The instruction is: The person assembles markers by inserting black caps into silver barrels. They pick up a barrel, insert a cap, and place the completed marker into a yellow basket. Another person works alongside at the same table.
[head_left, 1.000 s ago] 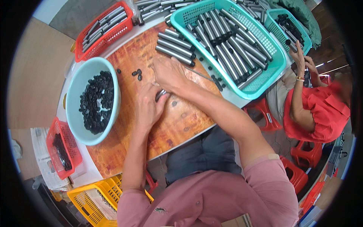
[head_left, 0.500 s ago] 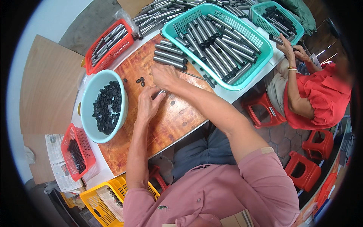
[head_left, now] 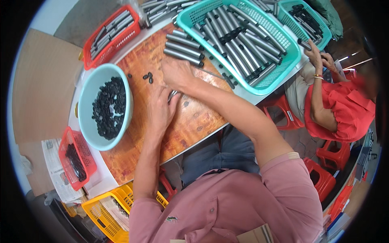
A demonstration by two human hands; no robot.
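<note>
My left hand (head_left: 160, 106) is closed around a short visible stretch of a shiny metal tube (head_left: 173, 95) above the wooden board (head_left: 194, 115). Close in front of it, my right hand (head_left: 177, 73) is curled at the tube's far end; its fingers are mostly hidden, and what they grip cannot be made out. A few small black plugs (head_left: 150, 77) lie left of my hands. Beyond my right hand, several metal tubes with black ends (head_left: 183, 54) lie in a row. A thin rod (head_left: 212, 73) rests on the board to the right.
A light blue bowl (head_left: 84, 107) of black plugs stands left. Red baskets (head_left: 90, 65) and a yellow crate (head_left: 95, 210) flank the board. A teal basket (head_left: 293, 67) full of tubes sits far right. Beside it, a person in red (head_left: 324, 105) holds a tube near a smaller teal basket.
The whole view has shifted slightly as my head moved. My hands stay together over the board; my left hand now wraps farther around the tube.
</note>
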